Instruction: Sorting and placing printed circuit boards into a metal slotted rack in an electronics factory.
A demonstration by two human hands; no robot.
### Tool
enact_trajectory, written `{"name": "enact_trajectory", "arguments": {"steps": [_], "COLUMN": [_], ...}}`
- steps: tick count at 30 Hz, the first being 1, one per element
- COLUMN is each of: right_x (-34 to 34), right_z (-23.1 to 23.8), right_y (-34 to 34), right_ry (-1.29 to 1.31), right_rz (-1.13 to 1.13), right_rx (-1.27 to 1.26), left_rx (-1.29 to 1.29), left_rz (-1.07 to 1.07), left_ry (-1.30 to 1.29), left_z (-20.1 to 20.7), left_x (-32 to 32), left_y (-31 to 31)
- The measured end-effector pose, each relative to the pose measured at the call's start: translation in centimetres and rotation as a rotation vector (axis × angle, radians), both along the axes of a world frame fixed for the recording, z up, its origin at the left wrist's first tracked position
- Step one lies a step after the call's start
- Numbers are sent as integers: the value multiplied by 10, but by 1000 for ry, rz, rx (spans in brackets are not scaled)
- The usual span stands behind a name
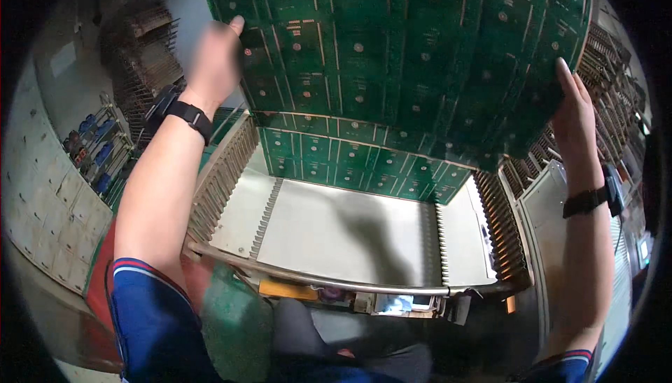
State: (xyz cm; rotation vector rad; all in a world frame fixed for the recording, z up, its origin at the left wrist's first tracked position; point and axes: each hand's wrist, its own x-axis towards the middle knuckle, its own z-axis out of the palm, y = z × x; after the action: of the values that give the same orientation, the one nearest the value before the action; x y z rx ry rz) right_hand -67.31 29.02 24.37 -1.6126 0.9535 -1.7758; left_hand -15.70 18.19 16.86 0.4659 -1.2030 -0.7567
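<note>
A large green circuit board panel (392, 47) is held up between my two hands, its face toward me. My left hand (213, 65) grips its left edge with the thumb over the front; part of this hand is blurred. At the right edge, my right hand (577, 114) is closed on the panel, its fingers partly hidden. Below and behind the held panel, another green circuit board (357, 166) stands upright in a slotted rack (224, 180) with toothed side walls. The rack's white bottom (336, 225) shows in front of that board.
A metal rail (350, 285) runs along the rack's near side. More slotted racks (609, 82) stand at the right. On the left are a pale cabinet (52, 187) and a rack with blue parts (98, 149). A phone-like screen (395, 305) lies beneath the rail.
</note>
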Motion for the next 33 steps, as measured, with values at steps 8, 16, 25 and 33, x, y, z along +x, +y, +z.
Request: {"name": "enact_trajectory", "arguments": {"steps": [8, 16, 25, 33], "right_x": [-16, 10, -20, -7], "right_z": [0, -7, -40, -68], "right_y": [-66, -43, -62, -50], "right_ry": [30, -9, 51, -143], "right_rz": [86, 68, 67, 45], "right_rx": [-68, -103, -103, -7], "left_rx": [145, 126, 171, 73], "left_rz": [258, 347, 332, 205], "left_ry": [-7, -67, -162, -246], "left_z": [-1, -8, -13, -5], "left_x": [-45, -24, -41, -43], "left_y": [28, 15, 15, 28]}}
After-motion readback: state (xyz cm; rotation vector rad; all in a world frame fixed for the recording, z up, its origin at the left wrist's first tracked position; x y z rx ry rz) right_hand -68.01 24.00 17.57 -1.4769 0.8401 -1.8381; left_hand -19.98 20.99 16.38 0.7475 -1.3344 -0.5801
